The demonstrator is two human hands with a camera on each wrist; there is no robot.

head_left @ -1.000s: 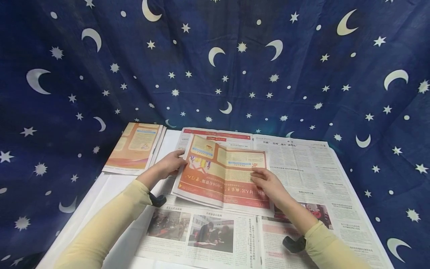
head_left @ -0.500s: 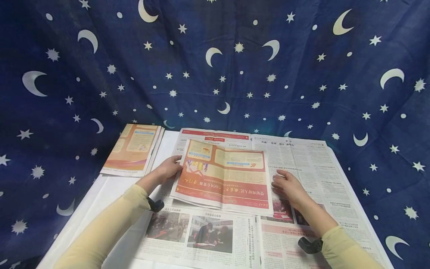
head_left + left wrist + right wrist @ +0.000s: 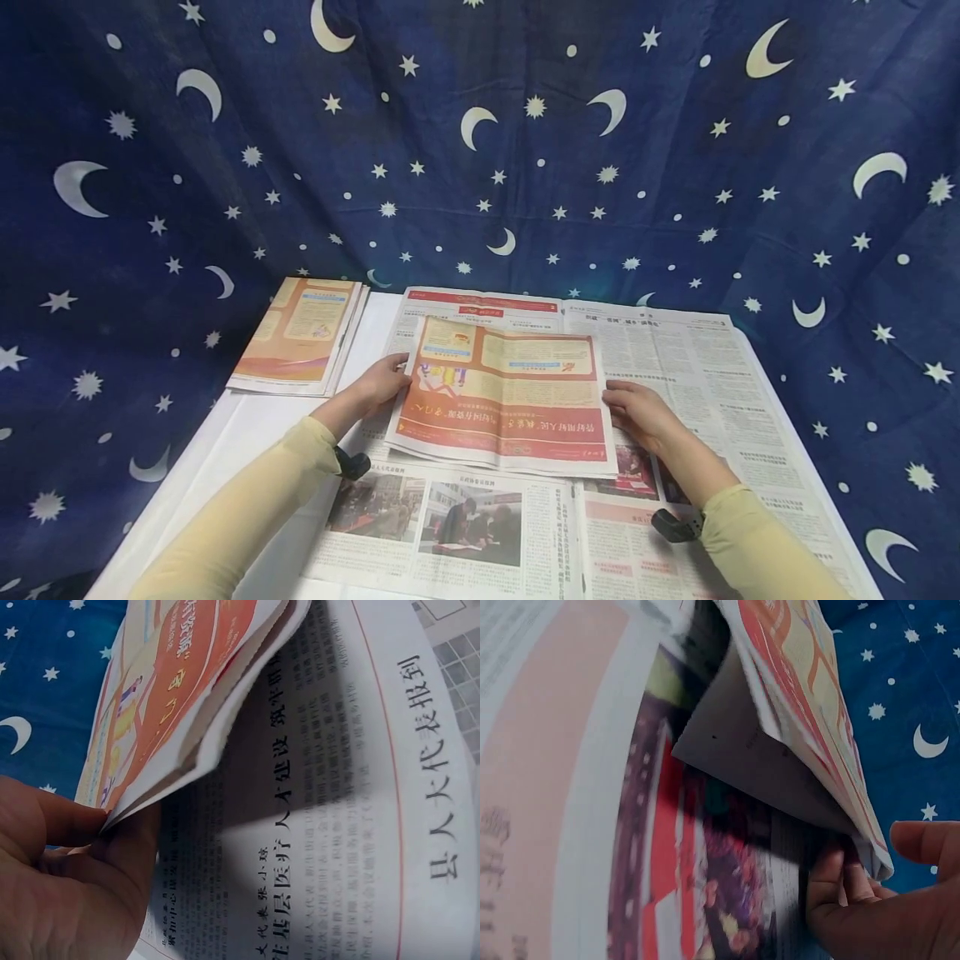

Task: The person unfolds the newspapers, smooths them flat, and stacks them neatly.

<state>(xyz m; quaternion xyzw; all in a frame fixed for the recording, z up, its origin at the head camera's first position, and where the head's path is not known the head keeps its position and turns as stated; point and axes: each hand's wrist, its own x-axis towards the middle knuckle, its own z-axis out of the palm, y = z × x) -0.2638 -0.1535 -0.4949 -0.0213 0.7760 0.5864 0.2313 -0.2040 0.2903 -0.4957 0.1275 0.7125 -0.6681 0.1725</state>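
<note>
A folded newspaper section with orange and red printing lies at the centre, its middle crease showing. My left hand pinches its left edge between thumb and fingers. The left wrist view shows that edge of the folded newspaper raised, with layered sheets gaping over the print below. At the opposite edge, my right hand has its fingers tucked under the paper. In the right wrist view the thumb stands apart from the paper's edge, while the near corner lifts off the page beneath.
An opened newspaper is spread under the folded one, with photos towards the near side. A stack of folded newspapers sits at the back left of the white table. A dark blue star-and-moon cloth hangs behind.
My right hand has left the folded newspaper's top, moved right, and come to its right edge. The folded section has flattened and shifted slightly nearer. My left hand stays at the left edge.
</note>
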